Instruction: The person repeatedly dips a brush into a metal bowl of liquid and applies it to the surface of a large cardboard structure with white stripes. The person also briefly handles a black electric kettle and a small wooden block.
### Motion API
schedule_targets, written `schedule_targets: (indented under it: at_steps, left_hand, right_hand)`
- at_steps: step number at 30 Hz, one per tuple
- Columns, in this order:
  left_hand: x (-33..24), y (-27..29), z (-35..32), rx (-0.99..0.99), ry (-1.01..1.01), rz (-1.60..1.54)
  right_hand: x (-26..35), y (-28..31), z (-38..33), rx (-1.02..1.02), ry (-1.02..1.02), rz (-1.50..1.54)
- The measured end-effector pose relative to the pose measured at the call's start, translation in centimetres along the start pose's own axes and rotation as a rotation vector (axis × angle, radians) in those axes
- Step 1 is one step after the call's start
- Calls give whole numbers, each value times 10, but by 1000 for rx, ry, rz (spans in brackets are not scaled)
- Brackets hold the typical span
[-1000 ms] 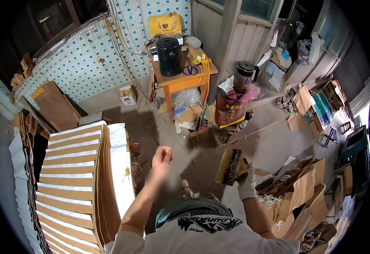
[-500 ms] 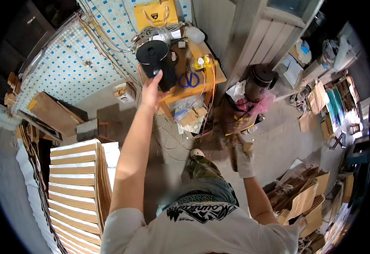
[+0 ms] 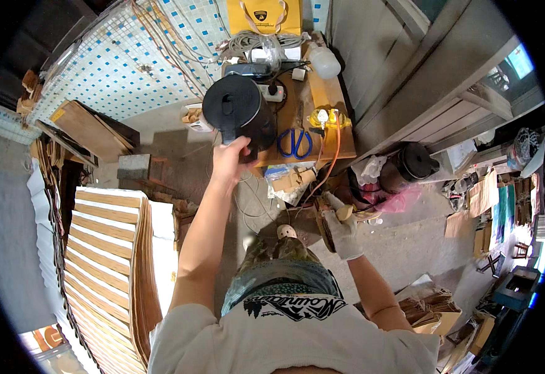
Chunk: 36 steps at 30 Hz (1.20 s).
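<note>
My left hand (image 3: 230, 163), bare, is wrapped round the handle of a black kettle (image 3: 261, 128) with a round black lid. The kettle stands upright over the front left corner of a small wooden table (image 3: 336, 144); whether its base touches the wood is hidden. Just right of it lie blue-handled scissors (image 3: 295, 144). Lower on the right, my right hand (image 3: 345, 237) wears a whitish work glove. Its fingers close round a long, flat brown object (image 3: 325, 228) whose kind I cannot make out.
A power strip (image 3: 274, 93), coiled cable (image 3: 254, 41), white plastic bottle (image 3: 324, 63) and yellow paper bag (image 3: 264, 17) crowd the table. An orange cord (image 3: 336, 156) hangs off its front. A second dark kettle (image 3: 409, 167) is at right. Stacked cardboard (image 3: 101, 249) fills the left.
The view has shifted closer to the table. The kettle's handle has turned toward me, with my left hand still on it. My gloved hand has come slightly inward, still holding the brown object.
</note>
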State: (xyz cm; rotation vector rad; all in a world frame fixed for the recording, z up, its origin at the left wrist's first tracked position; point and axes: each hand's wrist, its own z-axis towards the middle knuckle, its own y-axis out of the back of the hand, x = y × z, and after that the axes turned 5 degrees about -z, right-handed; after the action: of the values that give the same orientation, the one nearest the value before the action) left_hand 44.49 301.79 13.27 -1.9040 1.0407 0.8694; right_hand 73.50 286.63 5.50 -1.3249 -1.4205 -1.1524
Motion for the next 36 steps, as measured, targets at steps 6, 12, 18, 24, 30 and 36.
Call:
schedule_targets:
  at_steps: [6, 12, 18, 24, 30, 36]
  left_hand:
    - [-37, 48, -47, 52, -119, -17]
    - [-68, 125, -100, -42, -142, -36]
    - [-70, 203, -174, -274, -210, -75]
    - [-66, 272, -257, -518, -315, -89]
    - [-58, 308, -310, -812, -364, -175]
    - [-20, 357, -348, -836, -400, -359]
  right_hand:
    - [35, -14, 54, 34, -120, 320]
    - [58, -71, 102, 191, -235, 635]
    - [7, -164, 142, 136, -561, 630]
    - [-8, -284, 121, 181, -476, 231]
    - [-15, -340, 130, 641, -47, -508]
    - [26, -396, 130, 743, 376, -1040]
